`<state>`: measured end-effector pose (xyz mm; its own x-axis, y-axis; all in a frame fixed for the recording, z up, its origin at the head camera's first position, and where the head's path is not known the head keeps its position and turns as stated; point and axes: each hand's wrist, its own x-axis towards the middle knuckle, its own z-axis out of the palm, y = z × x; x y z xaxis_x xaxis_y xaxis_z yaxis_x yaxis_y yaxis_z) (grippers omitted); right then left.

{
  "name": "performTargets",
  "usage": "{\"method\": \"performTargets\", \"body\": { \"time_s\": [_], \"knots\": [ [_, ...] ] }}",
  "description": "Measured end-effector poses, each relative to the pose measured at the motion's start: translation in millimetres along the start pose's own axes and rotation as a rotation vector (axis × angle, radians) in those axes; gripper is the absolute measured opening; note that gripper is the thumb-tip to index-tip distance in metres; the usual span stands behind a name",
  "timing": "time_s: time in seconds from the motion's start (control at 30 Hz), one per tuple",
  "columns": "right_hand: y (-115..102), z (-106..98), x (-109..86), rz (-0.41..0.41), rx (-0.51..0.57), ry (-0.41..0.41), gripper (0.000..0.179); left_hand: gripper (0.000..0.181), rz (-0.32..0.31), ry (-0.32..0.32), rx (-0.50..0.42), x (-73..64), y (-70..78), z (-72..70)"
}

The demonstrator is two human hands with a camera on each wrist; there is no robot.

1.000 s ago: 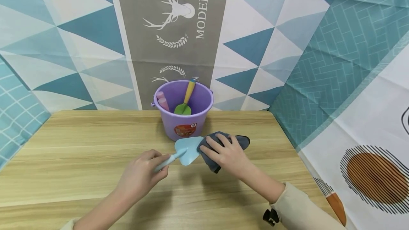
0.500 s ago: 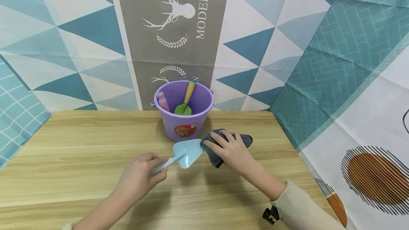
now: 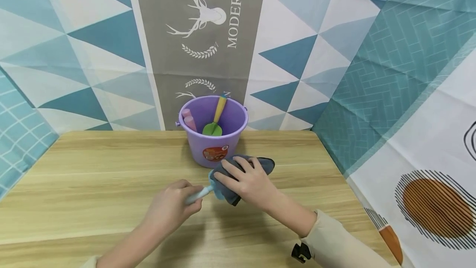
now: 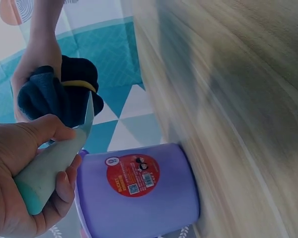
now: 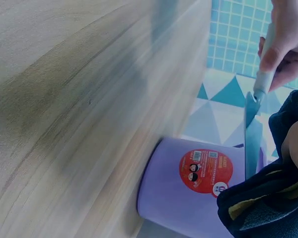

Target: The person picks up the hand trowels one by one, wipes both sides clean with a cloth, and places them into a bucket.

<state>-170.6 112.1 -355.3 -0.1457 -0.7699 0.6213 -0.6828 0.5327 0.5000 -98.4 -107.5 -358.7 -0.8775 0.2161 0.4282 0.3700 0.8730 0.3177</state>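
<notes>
My left hand [image 3: 172, 202] grips the pale blue handle of a small trowel [image 3: 198, 195], its blade pointing to the right. Over that blade my right hand [image 3: 249, 181] holds a bunched dark grey cloth [image 3: 265, 163], fingers bent across it. Most of the blade is hidden from above by the cloth; only a light blue edge shows. From the right wrist view the blade [image 5: 253, 144] appears nearly edge-on, its far end meeting the cloth folds [image 5: 268, 203]. Both hands are raised above the wooden table, in front of the bucket.
A purple bucket [image 3: 195, 148] with a red label stands at the back of the table [image 3: 93, 177]. Inside it are a green-bladed shovel with a yellow handle [image 3: 220, 108] and pink handles [image 3: 189, 121]. Patterned cloth sheets [image 3: 297, 53] hang behind and to the sides.
The right hand and cloth have slid left along the trowel, from the blade's tip to near its handle. The left hand keeps its grip, shifted slightly right.
</notes>
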Motion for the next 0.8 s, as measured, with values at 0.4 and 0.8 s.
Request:
{"method": "performTargets", "body": {
  "time_s": [0.4, 0.8],
  "knots": [
    [-4, 7, -0.1, -0.051, -0.088, -0.008, 0.040, 0.022, 0.045, 0.029, -0.006, 0.9, 3.3, 0.1],
    [5, 0, -12.6, -0.017, -0.074, -0.173, 0.031, 0.023, 0.062, 0.088, -0.037, -2.4, 0.9, 1.0]
  ]
}}
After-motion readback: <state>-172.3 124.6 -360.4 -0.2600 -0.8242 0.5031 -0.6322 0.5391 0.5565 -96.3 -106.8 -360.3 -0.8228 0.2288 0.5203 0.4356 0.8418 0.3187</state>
